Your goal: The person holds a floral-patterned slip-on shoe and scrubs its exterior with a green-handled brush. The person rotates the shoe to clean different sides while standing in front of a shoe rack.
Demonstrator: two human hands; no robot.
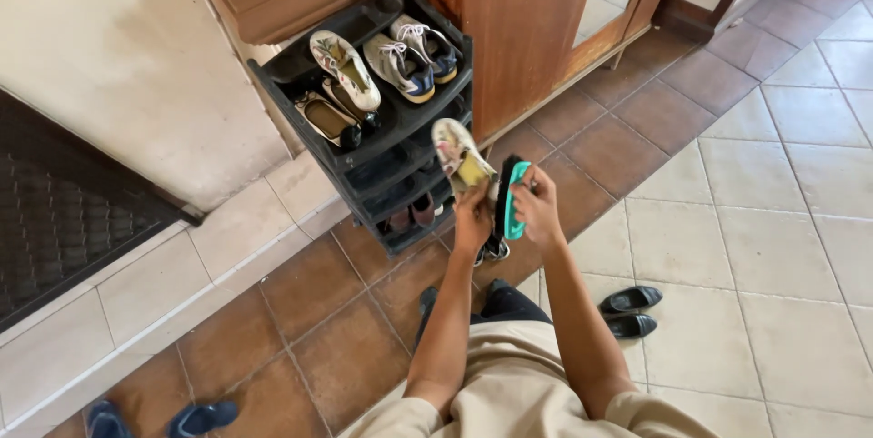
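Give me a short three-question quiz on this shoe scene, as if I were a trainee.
1. True or false: the left hand holds a white shoe.
2. What colour is the brush in the right hand?
A red
B teal
C yellow
3. Where is the pair of black shoes: on the rack or on the floor?

Key: 1 true; 2 B; 3 on the floor, to the person's right.

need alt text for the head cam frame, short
Seen from above, a person's left hand holds a worn pale shoe sole-up while the right hand holds a teal brush beside it. Ahead stands a black shoe rack with sneakers; a pair of black shoes sits on the tiled floor.
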